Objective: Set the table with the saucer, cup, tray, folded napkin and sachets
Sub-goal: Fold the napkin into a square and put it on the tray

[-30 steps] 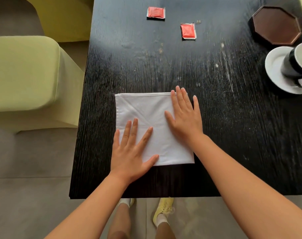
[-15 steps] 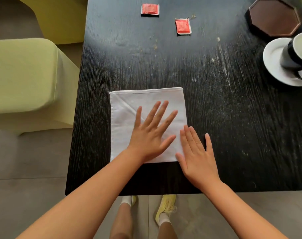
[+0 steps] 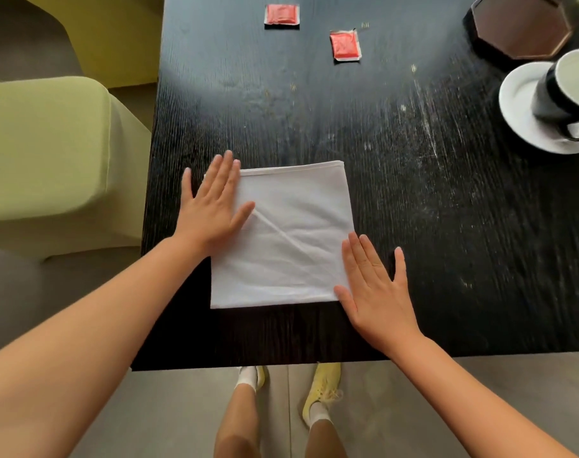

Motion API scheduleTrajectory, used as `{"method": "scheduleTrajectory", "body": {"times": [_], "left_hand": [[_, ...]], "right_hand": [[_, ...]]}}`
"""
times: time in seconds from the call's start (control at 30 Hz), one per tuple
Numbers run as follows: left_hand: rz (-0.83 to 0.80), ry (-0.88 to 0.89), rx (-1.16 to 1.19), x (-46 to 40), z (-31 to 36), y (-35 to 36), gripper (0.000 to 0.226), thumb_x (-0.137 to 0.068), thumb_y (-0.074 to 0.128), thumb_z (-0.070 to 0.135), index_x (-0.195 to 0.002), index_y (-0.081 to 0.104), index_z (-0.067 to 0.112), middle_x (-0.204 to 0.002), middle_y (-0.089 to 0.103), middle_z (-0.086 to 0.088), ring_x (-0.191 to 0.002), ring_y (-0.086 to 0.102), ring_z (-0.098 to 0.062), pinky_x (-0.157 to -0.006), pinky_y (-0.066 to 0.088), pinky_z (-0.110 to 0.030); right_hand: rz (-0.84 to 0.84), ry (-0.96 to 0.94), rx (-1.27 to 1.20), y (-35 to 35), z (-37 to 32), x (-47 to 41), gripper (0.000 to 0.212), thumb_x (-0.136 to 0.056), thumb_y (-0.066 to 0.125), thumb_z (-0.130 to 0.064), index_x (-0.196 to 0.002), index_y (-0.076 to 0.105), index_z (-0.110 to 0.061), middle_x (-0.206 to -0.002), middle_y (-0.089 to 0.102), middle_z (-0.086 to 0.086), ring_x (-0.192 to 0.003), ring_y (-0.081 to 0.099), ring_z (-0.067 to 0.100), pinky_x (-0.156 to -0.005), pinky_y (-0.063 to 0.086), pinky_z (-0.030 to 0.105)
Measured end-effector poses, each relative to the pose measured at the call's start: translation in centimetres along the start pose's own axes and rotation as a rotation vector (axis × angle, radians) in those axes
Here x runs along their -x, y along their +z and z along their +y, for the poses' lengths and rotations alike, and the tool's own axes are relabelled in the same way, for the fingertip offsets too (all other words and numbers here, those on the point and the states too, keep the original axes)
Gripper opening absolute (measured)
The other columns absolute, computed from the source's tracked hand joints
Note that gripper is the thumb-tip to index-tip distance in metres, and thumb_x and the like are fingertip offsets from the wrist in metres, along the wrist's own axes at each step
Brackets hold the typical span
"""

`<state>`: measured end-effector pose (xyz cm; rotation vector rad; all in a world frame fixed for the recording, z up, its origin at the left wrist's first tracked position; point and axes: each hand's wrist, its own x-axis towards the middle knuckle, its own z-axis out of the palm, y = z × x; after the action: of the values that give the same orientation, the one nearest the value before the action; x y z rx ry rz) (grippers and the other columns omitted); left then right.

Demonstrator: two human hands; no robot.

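The fingers of the left hand (image 3: 212, 206) are laid straight and flat over the far-left corner of the folded napkin (image 3: 288, 239); those of the right hand (image 3: 375, 289) are flattened against its near-right edge. Bare table (image 3: 446, 226) is seen rightward. 2 sachets (image 3: 281, 15) (image 3: 345, 45) are seen farther off, with the cup (image 3: 565, 94) on the saucer (image 3: 519, 104) beside the tray (image 3: 519, 24).

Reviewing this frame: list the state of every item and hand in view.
napkin: folded square, flat on table.
left hand: flat on napkin's left edge.
right hand: flat at napkin's near right corner.
sachets: lying apart.
cup: on saucer.
tray: empty.
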<state>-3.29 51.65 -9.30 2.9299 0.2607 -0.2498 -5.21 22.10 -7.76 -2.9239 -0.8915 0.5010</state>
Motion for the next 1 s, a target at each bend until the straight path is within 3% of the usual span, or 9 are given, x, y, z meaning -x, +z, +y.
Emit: {"method": "scheduleTrajectory", "body": {"times": [0.07, 0.1, 0.13, 0.2, 0.3, 0.4, 0.67, 0.83, 1.0], "left_hand": [[0.087, 0.008, 0.108, 2.5, 0.4, -0.7, 0.082, -0.083, 0.020, 0.067, -0.149, 0.003, 0.020, -0.158, -0.010, 0.000, -0.146, -0.007, -0.016, -0.113, -0.011, -0.052], [0.135, 0.094, 0.132, 4.5, 0.6, -1.0, 0.084, -0.082, 0.027, 0.069, -0.149, 0.012, 0.020, -0.158, 0.001, -0.004, -0.147, 0.003, -0.020, -0.114, -0.006, -0.054], [0.171, 0.202, 0.138, 6.6, 0.8, -1.3, 0.083, -0.080, 0.036, 0.069, -0.146, 0.025, 0.019, -0.156, 0.020, -0.008, -0.144, 0.018, -0.023, -0.114, 0.002, -0.055], [0.192, 0.362, 0.104, 10.2, 0.7, -1.1, 0.069, -0.075, 0.055, 0.060, -0.129, 0.049, 0.018, -0.132, 0.053, -0.010, -0.125, 0.046, -0.025, -0.112, 0.018, -0.054], [0.146, 0.369, 0.010, 13.0, 0.1, -0.2, 0.036, -0.075, 0.058, 0.042, -0.099, 0.063, 0.015, -0.104, 0.064, -0.005, -0.104, 0.061, -0.025, -0.107, 0.028, -0.051], [0.164, 0.366, 0.021, 13.6, -0.4, 0.2, 0.024, -0.078, 0.058, 0.035, -0.087, 0.065, 0.013, -0.094, 0.066, -0.004, -0.093, 0.065, -0.025, -0.100, 0.037, -0.049], [0.253, 0.411, -0.002, 13.3, -0.4, -0.3, 0.011, -0.085, 0.058, 0.019, -0.078, 0.065, 0.013, -0.085, 0.068, -0.002, -0.084, 0.067, -0.023, -0.090, 0.046, -0.037], [0.206, 0.372, 0.029, 13.6, -0.3, -0.5, 0.014, -0.076, 0.061, 0.024, -0.083, 0.065, 0.012, -0.090, 0.067, -0.004, -0.089, 0.065, -0.024, -0.090, 0.044, -0.035], [0.248, 0.308, 0.052, 13.5, 0.4, -0.1, 0.016, -0.075, 0.060, 0.010, -0.089, 0.066, 0.008, -0.088, 0.068, -0.008, -0.085, 0.064, -0.028, -0.086, 0.049, -0.039]], "right_hand": [[-0.001, -0.069, -0.032, -0.2, 0.6, 0.3, 0.070, -0.090, 0.020, -0.055, -0.147, -0.005, -0.023, -0.156, -0.008, 0.000, -0.145, -0.010, 0.017, -0.115, -0.010, 0.054], [0.010, -0.132, -0.034, -0.4, 1.0, 0.6, 0.071, -0.089, 0.027, -0.056, -0.148, 0.002, -0.025, -0.157, -0.002, 0.003, -0.146, -0.006, 0.019, -0.115, -0.006, 0.056], [0.032, -0.201, -0.033, -0.7, 1.5, 0.9, 0.070, -0.087, 0.037, -0.054, -0.147, 0.016, -0.024, -0.157, 0.011, 0.007, -0.146, 0.005, 0.022, -0.115, 0.004, 0.058], [0.132, -0.304, -0.031, -1.0, 2.5, 1.1, 0.059, -0.081, 0.057, -0.044, -0.133, 0.047, -0.018, -0.143, 0.046, 0.013, -0.136, 0.037, 0.029, -0.109, 0.026, 0.057], [0.312, -0.382, -0.052, -1.6, 3.5, 0.9, 0.028, -0.077, 0.069, -0.028, -0.100, 0.067, -0.013, -0.106, 0.067, 0.010, -0.104, 0.063, 0.029, -0.095, 0.044, 0.047], [0.365, -0.515, -0.026, -2.1, 3.7, 0.3, 0.008, -0.082, 0.064, -0.020, -0.081, 0.067, -0.013, -0.090, 0.068, 0.004, -0.083, 0.064, 0.024, -0.081, 0.048, 0.038], [0.412, -0.615, -0.009, -2.0, 3.6, -0.2, 0.013, -0.083, 0.058, -0.007, -0.074, 0.067, -0.007, -0.083, 0.070, 0.006, -0.073, 0.064, 0.025, -0.069, 0.052, 0.037], [0.406, -0.554, -0.034, -2.7, 3.1, 0.1, 0.011, -0.075, 0.059, 0.001, -0.072, 0.067, -0.005, -0.077, 0.070, 0.007, -0.071, 0.066, 0.028, -0.065, 0.054, 0.038], [0.476, -0.379, -0.256, -3.8, 1.9, 0.6, 0.007, -0.076, 0.062, 0.003, -0.075, 0.068, -0.001, -0.070, 0.067, 0.009, -0.062, 0.064, 0.027, -0.057, 0.054, 0.040]]}}
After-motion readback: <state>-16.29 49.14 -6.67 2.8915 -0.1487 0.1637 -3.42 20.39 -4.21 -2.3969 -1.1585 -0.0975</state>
